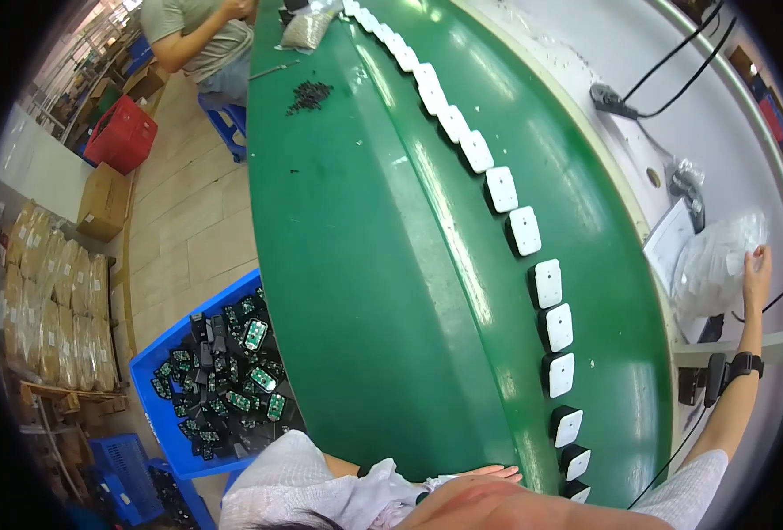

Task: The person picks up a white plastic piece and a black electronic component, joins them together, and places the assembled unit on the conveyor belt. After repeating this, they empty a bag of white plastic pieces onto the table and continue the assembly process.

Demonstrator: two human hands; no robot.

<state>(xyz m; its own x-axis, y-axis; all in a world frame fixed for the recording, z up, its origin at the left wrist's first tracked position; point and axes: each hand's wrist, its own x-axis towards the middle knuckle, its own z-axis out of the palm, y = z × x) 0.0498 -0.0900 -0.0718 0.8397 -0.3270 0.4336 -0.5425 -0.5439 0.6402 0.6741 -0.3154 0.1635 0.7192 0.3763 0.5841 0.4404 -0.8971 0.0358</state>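
Right hand (756, 265) is out at far right, fingers closed on the near-side edge of a clear plastic bag (718, 265); exact pinch too small to read. Bag sits on the white ledge (626, 146) beyond the counter, overlapping a paper sheet (665, 240); contents unclear through the plastic. Black wristband (747, 364) on that arm. Left hand (495, 473) is at the lower edge, fingers extended and lying flat on the green counter (347, 265), nothing seen in them; rest of the hand is mostly hidden by the body. Just right of it, black units with white faces (548, 284) run in a curved line up the counter to the far end, faces up, each with small dark marks; near ones have gaps, far ones bunch together. Far left of counter: loose pile of small black parts (309, 96), a thin tool (274, 70) at the edge, bag of small tan parts (310, 31) behind. Blue bin (171, 334) stands beside the counter's left edge, full of black housings and green circuit boards (255, 334). Co-worker (201, 44) sits at top left on a blue stool (224, 130); red crate (122, 132) and cardboard box (104, 201) on the floor further left.
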